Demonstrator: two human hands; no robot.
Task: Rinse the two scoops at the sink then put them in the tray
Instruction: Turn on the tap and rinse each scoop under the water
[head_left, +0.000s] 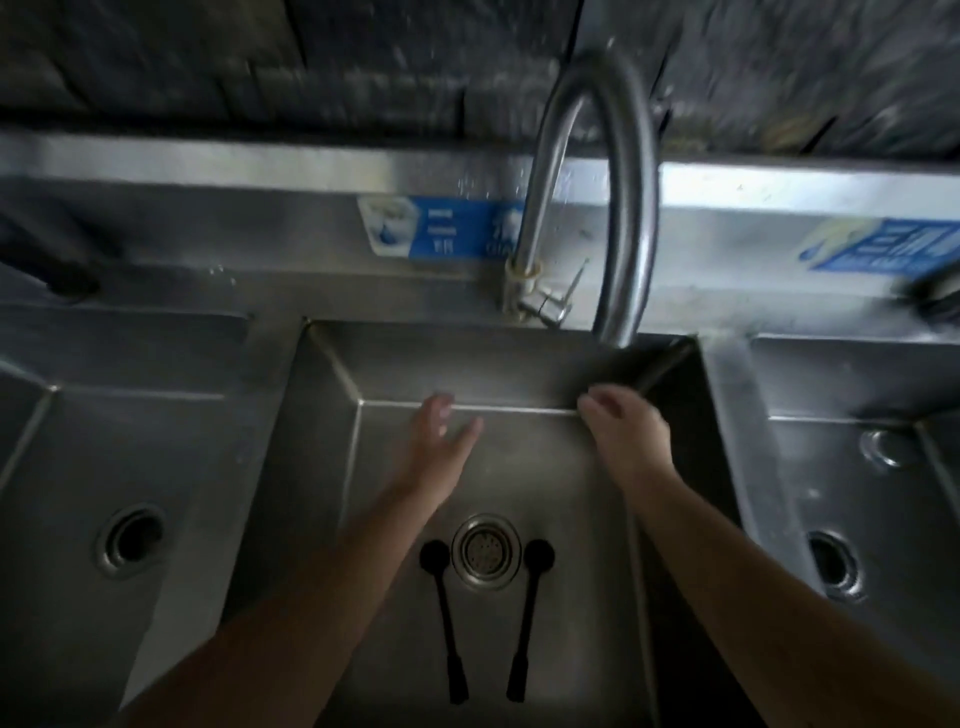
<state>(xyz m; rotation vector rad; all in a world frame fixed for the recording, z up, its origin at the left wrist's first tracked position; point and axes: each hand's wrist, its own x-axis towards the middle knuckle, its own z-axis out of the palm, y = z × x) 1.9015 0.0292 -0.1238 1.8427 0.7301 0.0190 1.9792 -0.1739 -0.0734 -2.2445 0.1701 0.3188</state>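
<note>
Two black long-handled scoops lie on the bottom of the middle steel sink (332, 395). The left scoop (444, 613) and the right scoop (527, 608) rest on either side of the round drain (485, 551), bowls toward the drain, handles toward me. My left hand (441, 447) hovers over the far part of the basin, fingers spread, holding nothing. My right hand (623, 431) is farther right under the curved faucet (623, 208), fingers curled loosely with nothing seen in them. Both hands are well beyond the scoops. No tray is in view.
A second basin (104, 441) with a drain lies to the left and a third basin (857, 493) to the right. The faucet's lever (550, 301) sits on the back ledge. Blue stickers mark the steel backsplash (260, 228). The scene is dim and blurred.
</note>
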